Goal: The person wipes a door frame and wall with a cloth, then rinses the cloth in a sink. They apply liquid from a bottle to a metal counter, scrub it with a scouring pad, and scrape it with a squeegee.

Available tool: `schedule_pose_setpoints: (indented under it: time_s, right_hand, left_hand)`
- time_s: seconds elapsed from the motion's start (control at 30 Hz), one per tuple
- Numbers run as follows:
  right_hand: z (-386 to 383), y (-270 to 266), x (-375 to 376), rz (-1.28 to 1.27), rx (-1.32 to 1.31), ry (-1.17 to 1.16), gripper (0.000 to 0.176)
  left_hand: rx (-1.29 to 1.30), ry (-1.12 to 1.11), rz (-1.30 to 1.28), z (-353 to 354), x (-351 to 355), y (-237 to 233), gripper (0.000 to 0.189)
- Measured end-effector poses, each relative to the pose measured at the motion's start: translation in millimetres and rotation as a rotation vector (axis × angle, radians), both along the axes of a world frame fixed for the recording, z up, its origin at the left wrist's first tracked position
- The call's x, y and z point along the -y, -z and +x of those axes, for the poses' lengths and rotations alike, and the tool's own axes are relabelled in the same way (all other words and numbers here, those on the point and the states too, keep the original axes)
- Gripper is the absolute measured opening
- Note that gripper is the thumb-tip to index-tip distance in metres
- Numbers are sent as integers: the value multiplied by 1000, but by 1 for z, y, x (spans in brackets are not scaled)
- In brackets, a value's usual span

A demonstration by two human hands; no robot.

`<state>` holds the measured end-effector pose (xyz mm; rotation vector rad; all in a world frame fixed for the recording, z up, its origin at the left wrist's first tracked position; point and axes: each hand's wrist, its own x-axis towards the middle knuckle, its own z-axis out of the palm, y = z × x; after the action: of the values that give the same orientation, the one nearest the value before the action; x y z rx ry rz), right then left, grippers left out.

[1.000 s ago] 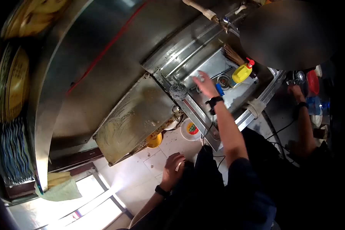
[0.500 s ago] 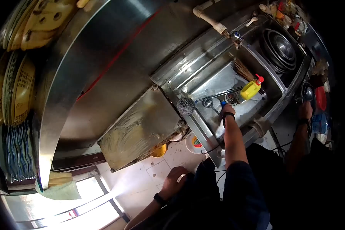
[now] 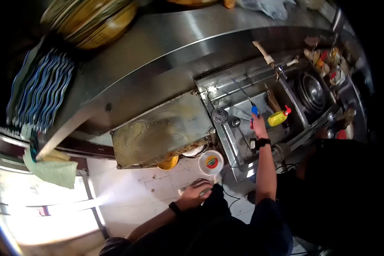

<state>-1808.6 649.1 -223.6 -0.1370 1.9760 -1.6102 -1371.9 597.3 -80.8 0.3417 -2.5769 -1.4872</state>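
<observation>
My right hand [image 3: 258,123] is closed round the blue handle of a long tool with a thin metal shaft [image 3: 244,90], above the steel sink basin [image 3: 252,147]. A metal ladle [image 3: 236,122] lies in the basin to the left of that hand. To its right are a yellow bottle with a red top [image 3: 278,117] and a straw brush [image 3: 273,102]. A steel wool scrubber [image 3: 219,115] rests at the basin's left edge. My left hand [image 3: 195,193] hangs low by my leg, fingers loosely bent, with nothing visible in it.
Left of the sink stands a smeared flat metal surface [image 3: 162,130]. Below are a white bucket [image 3: 210,162] and a yellow bucket [image 3: 168,163]. Nested metal bowls [image 3: 312,91] fill the second basin, beneath a tap [image 3: 279,70]. A person in dark clothing [image 3: 341,183] is close on the right.
The view has swung, showing more shelf. My right hand has lifted off the ladle area and now grips the blue-handled tool, its shaft pointing toward the back wall. The co-worker's hand is no longer visible.
</observation>
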Motion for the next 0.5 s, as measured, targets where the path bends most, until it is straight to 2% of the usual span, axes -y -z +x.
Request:
schedule_pose_setpoints:
  time_s: [0.1, 0.2, 0.27, 0.43, 0.5]
  right_hand:
    - [51, -37, -2, -282, 257, -19, 29]
    - [116, -77, 15, -322, 319, -104, 27]
    - [167, -107, 29, -396, 311, -179, 24]
    - [265, -137, 61, -545, 314, -360, 15]
    - [299, -144, 68, -640, 540, -458, 18]
  left_hand:
    - [26, -18, -16, 19, 1, 3, 21]
    - [-38, -28, -65, 30, 8, -4, 20]
    - [-108, -116, -97, 36, 18, -7, 17]
    - [-200, -396, -30, 59, 41, -4, 17]
    - [-203, -492, -26, 73, 52, -8, 19]
